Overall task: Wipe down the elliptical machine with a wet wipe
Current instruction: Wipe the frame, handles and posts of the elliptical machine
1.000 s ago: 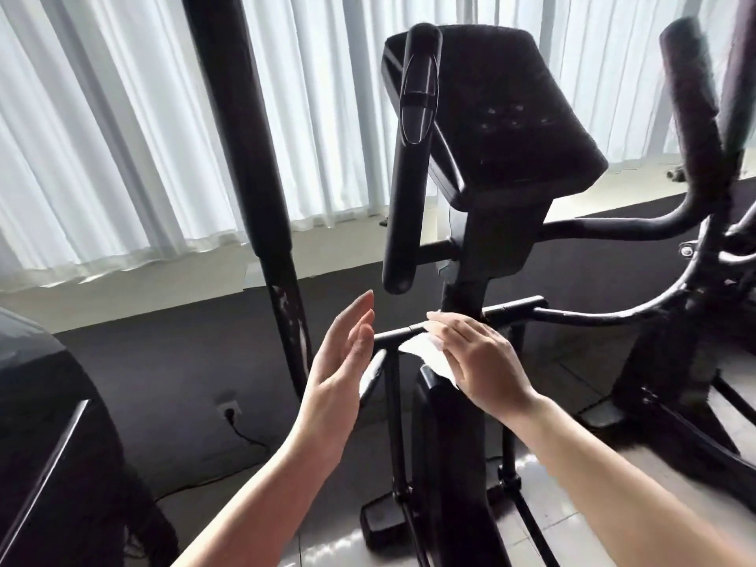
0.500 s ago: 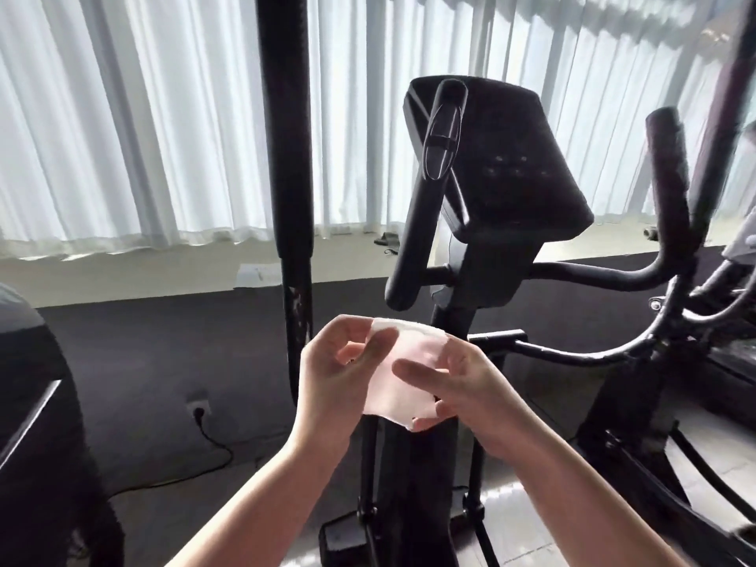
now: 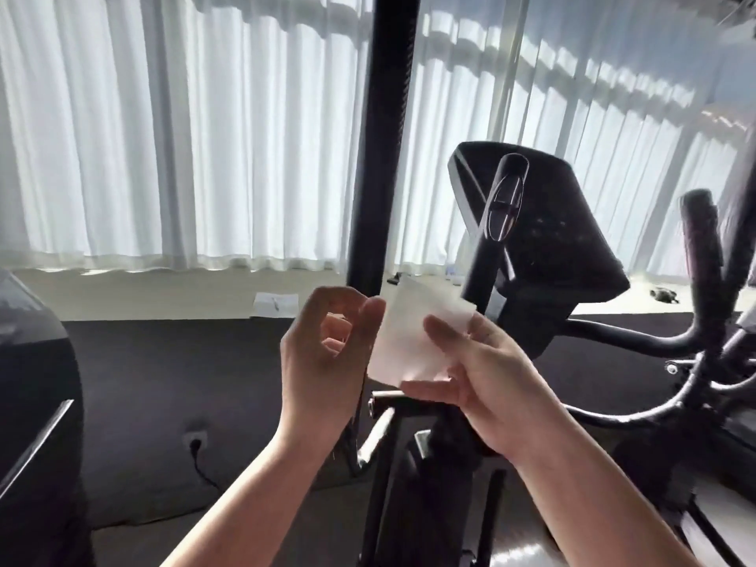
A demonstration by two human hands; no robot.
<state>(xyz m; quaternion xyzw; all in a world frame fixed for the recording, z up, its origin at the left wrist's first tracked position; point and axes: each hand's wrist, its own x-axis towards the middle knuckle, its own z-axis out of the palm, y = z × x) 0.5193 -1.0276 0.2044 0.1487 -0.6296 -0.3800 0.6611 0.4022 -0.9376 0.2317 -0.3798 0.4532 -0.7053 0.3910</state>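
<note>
A white wet wipe (image 3: 413,341) is stretched flat between both hands, in the air in front of the black elliptical machine. My left hand (image 3: 327,358) pinches its left edge and my right hand (image 3: 478,378) holds its right side, thumb across the front. The machine's console (image 3: 560,255) sits behind and to the right. A short fixed handle (image 3: 497,239) rises in front of the console. The tall left moving handlebar (image 3: 380,137) stands just behind my left hand. The wipe touches no part of the machine.
White curtains (image 3: 184,137) cover the windows behind. The right handlebar (image 3: 701,272) and curved bars stand at the right. Another dark machine (image 3: 32,403) fills the left edge. A wall socket with a cable (image 3: 196,441) sits low on the dark wall. A paper (image 3: 276,304) lies on the sill.
The wipe came off the lower crossbar and rose into the air. My left hand took hold of its left edge and both hands spread it. The view tilted up and left.
</note>
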